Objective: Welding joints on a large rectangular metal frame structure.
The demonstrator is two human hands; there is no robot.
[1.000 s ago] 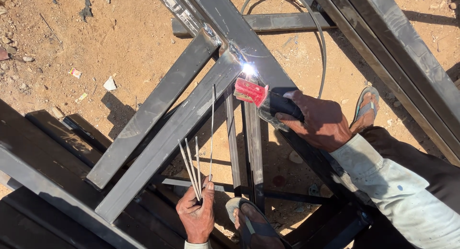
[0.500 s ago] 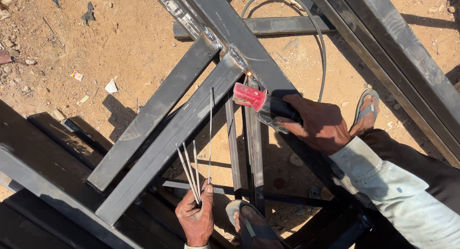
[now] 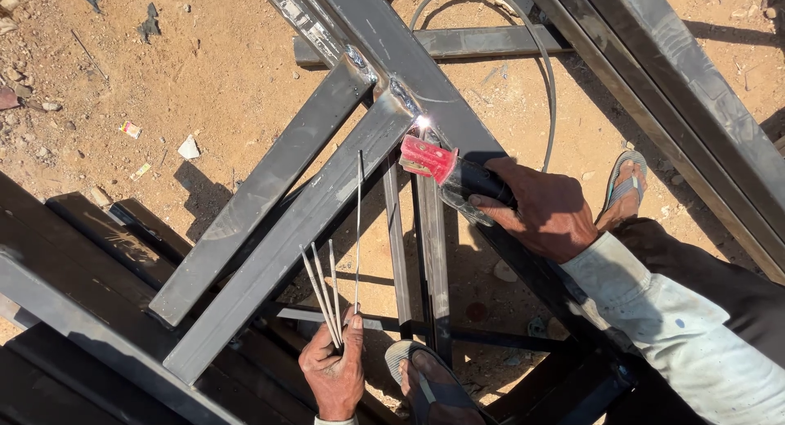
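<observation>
My right hand [image 3: 546,210] grips a welding electrode holder [image 3: 450,173] with a red head and black handle. Its tip touches the joint [image 3: 419,123] where dark steel bars meet, and a bright spark glows there. My left hand [image 3: 334,374] is low in the view and holds several thin welding rods [image 3: 331,286] that point upward beside the steel frame [image 3: 278,229]. A grey cable [image 3: 546,82] loops from the holder over the frame.
Dark steel tubes lie crossed over sandy ground [image 3: 163,82]. More bars are stacked at the lower left [image 3: 74,310] and run along the right [image 3: 679,90]. My sandalled feet show at the bottom [image 3: 425,384] and at the right [image 3: 623,188]. Small scraps litter the dirt.
The spark was bright, went out half a second ago, and glows again at the joint. The right hand with the holder has barely shifted. The left hand stays still.
</observation>
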